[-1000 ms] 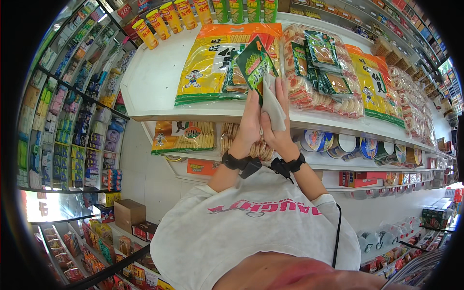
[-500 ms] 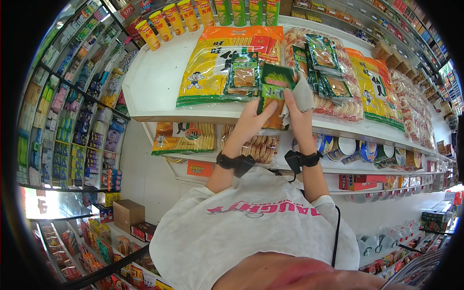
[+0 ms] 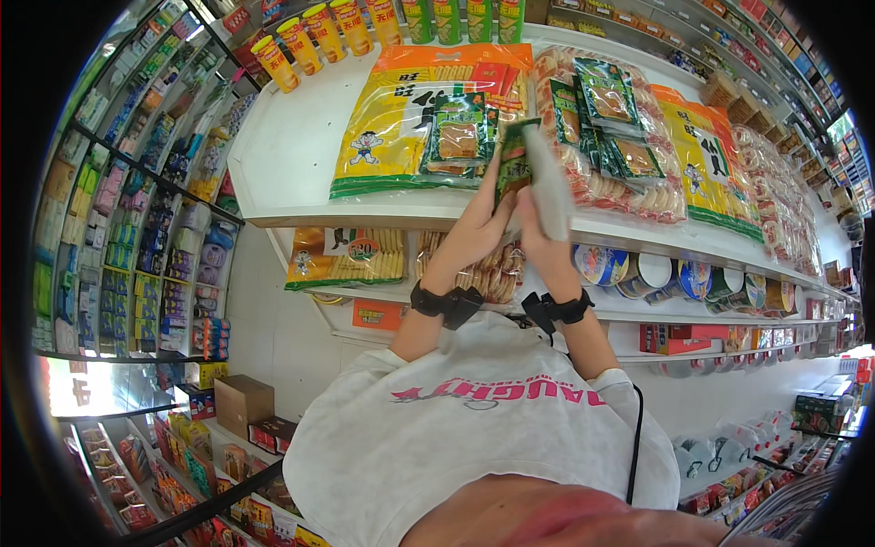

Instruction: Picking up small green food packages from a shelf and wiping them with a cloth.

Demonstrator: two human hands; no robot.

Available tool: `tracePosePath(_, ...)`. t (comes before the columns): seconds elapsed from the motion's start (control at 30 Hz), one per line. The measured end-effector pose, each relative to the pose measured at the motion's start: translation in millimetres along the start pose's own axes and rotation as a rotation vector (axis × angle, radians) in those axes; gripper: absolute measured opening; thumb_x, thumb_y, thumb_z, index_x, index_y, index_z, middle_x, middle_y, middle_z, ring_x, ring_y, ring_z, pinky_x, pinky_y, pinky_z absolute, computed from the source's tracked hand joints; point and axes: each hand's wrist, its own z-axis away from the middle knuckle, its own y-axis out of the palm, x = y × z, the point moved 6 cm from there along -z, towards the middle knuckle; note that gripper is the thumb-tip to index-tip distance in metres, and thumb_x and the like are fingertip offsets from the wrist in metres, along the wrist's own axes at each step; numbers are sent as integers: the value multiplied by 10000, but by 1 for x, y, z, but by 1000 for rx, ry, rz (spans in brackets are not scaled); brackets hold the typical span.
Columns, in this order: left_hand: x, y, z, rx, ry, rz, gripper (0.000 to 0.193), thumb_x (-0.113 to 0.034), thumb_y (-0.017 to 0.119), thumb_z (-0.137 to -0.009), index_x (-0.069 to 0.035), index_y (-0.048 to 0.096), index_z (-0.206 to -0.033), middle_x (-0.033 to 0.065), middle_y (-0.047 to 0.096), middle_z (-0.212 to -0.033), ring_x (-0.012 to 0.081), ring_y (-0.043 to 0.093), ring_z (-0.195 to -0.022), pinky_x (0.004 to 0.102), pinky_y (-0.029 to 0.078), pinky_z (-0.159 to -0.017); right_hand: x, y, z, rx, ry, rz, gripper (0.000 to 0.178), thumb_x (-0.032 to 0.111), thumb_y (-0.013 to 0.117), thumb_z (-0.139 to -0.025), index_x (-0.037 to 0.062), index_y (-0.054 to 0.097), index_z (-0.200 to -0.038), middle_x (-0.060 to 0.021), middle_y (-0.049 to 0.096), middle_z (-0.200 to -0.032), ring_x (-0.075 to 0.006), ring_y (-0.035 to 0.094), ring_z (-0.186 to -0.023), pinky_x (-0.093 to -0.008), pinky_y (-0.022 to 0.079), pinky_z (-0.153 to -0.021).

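Observation:
Over the shelf's front edge, my left hand (image 3: pixel 480 223) grips a small dark green snack packet (image 3: pixel 514 169), now turned nearly edge-on. My right hand (image 3: pixel 544 242) is closed on a whitish cloth (image 3: pixel 552 187), blurred by motion, which lies along the packet's right side. Just beyond, similar green packets (image 3: pixel 462 132) rest on a large yellow, orange and green snack bag (image 3: pixel 378 137). Right of my hands, another pile of green packets (image 3: pixel 606 96) lies on clear bags of wrapped crackers (image 3: pixel 670 196).
Yellow canisters (image 3: pixel 301 46) and green canisters (image 3: pixel 447 23) line the back of the white shelf (image 3: pixel 283 164). Lower tiers hold more snack bags (image 3: pixel 346 260) and round tubs (image 3: pixel 652 271). A tall stocked rack (image 3: pixel 137 246) stands at left, with a cardboard box (image 3: pixel 243 404) near it.
The packet has tilted from face-up to nearly edge-on. My right hand and the cloth have shifted left and slightly nearer, against the packet.

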Motion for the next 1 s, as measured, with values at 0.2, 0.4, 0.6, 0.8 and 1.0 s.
tracePosePath(0.2,-9,15,9,391,-5,-94,756,64,472,-915,13,131,-1588,201,235,-1626,258,235,-1500,345,201,-1204,-32,1,-1,-44,453,-443,490,79,530,-969,-38,461,-1439,-203,385,-1547,-311,333,-1461,-399,224,-1193)
tracePosePath(0.4,6,17,14,297,-145,-51,620,71,476,-890,18,343,-1494,182,452,-1489,273,424,-1384,342,308,-1155,12,2,-14,128,-21,28,371,97,597,-936,8,599,-1296,-174,582,-1338,-316,468,-1339,-446,269,-1176)
tracePosePath(0.6,13,18,18,392,-244,46,523,9,506,-924,2,437,-1442,130,575,-1326,198,546,-1201,348,433,-1040,-31,-6,-5,-57,262,-88,285,125,619,-953,1,629,-1209,-186,620,-1227,-348,572,-1151,-428,377,-1086)
tracePosePath(0.8,7,5,6,60,-323,170,477,-99,517,-1010,33,412,-1456,157,574,-1354,235,532,-1264,321,414,-1061,-19,1,-8,-84,143,-61,546,81,591,-962,-38,389,-1456,-229,510,-1390,-355,533,-1237,-407,377,-1087)
tracePosePath(1.0,11,-46,-6,-467,-84,828,463,-125,525,-1002,-76,386,-1442,125,604,-1258,259,663,-1068,394,566,-899,15,35,7,312,-66,70,504,67,607,-930,112,540,-1427,-187,368,-1562,-389,324,-1455,-446,285,-1183)
